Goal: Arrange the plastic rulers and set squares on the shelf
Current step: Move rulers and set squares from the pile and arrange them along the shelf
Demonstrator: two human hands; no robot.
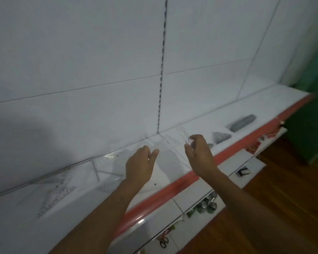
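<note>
A clear plastic set square (170,143) is held over the white shelf (237,114) between both hands. My left hand (140,165) pinches its near left edge with thumb and fingers. My right hand (200,154) pinches its right side, fingers curled. More clear set squares lie flat on the shelf: one (108,167) just left of my left hand, another (57,195) further left. The plastic is transparent and its outlines are faint.
A grey triangular piece (221,137) and a grey oblong object (243,122) lie on the shelf to the right. A red strip (173,187) edges the shelf front. Lower shelves hold scissors (163,241) and shiny metal items (207,206). Wooden floor lies right.
</note>
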